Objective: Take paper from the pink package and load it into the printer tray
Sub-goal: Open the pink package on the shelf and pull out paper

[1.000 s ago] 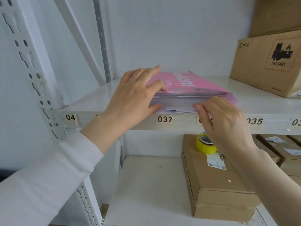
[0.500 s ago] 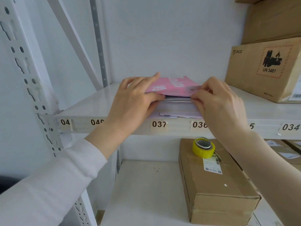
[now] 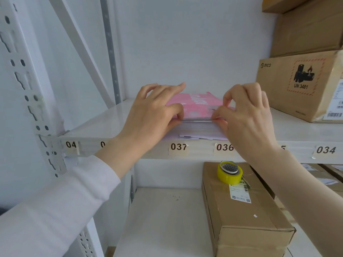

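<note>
Two cardboard boxes sat nearest on the lower shelf, the closer one carrying a roll of yellow tape on its top, parked there out of the way of the work above. Above them ran the front lip of the upper shelf, its number labels 037 and 036 marking the slot where the pink package lay flat, its open end turned toward the person so the sheets could be drawn straight out. The left hand was closed narrowly on the package's left front corner, thumb under and fingers over the pink wrapper, apparently to peel the flap up and steady the ream. The right hand pinched the opposite corner of that flap between thumb and forefinger. Between the hands a stack of white paper showed beneath the lifted wrapper, some loose sheets jutting at the shelf edge. Farther right stood a PICO carton with a battery warning label, well apart. No printer tray was in view, so loading seemed some way off.
</note>
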{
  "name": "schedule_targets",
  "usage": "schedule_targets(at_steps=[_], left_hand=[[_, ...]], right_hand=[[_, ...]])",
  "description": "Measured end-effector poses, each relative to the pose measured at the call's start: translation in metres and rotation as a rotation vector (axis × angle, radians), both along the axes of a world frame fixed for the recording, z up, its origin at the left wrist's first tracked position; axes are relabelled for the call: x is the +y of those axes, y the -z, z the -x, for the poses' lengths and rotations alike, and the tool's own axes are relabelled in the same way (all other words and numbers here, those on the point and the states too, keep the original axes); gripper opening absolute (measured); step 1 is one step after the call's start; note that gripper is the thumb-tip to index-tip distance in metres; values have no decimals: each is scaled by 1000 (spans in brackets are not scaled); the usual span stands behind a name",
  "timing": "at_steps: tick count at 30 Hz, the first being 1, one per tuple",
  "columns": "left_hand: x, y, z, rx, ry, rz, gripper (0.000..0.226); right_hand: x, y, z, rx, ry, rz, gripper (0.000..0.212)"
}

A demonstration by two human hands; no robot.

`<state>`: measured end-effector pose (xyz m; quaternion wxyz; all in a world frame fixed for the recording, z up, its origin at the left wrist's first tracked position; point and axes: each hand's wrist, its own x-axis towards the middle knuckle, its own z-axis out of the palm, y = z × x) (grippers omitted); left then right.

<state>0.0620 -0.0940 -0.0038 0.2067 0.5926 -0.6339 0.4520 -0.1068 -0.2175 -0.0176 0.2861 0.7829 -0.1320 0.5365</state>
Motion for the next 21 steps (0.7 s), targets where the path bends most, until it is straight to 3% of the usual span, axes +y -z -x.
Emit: schedule_targets(at_steps=[21], left_hand=[[-8, 3, 0, -121, -31, 86, 11]], right_hand=[[-3, 6, -7, -64, 50, 32, 4]])
